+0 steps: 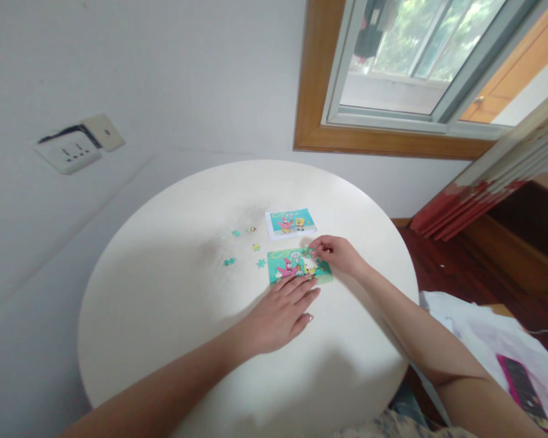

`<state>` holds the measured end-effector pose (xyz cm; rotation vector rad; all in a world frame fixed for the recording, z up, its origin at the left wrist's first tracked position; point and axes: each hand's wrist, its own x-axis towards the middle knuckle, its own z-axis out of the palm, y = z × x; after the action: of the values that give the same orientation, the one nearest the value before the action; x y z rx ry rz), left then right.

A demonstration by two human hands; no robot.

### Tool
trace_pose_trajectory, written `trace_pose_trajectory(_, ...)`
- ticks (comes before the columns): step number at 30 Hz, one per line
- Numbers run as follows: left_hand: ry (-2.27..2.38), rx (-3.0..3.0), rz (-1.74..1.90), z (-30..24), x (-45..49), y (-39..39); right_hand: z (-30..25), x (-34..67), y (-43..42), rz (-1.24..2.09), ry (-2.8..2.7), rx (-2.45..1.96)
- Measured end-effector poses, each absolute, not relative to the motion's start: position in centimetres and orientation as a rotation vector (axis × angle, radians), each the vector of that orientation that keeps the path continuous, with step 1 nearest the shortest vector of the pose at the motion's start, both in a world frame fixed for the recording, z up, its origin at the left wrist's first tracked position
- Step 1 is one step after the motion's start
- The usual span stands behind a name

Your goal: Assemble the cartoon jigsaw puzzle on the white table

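Observation:
A partly assembled jigsaw puzzle [288, 267] with a green background and cartoon figures lies on the round white table. White gaps show in its right half. My left hand [281, 313] rests flat with its fingers stretched over the puzzle's lower edge, holding nothing. At the upper right corner, the fingertips of my right hand [338, 254] pinch a small puzzle piece [312, 250], partly hidden by the fingers. Loose puzzle pieces lie left of the puzzle, among them a green one [261, 263] and a yellowish one [256, 247].
Just beyond the puzzle is a printed picture card [292, 223] with the same cartoon scene. The white table [164, 292] stands against a wall with a socket [68, 151]. To the right, a phone with a pink edge [525, 389] lies on white cloth [475, 334].

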<state>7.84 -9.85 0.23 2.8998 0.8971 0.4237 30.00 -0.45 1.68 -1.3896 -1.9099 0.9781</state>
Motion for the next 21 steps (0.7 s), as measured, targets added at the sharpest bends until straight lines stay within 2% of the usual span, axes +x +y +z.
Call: trace_pose_trajectory(21,0.890,2.902,0.388,0.2,7.8,-9.9,2.9,31.6,-0.4,1.052,-2.038,-1.372)
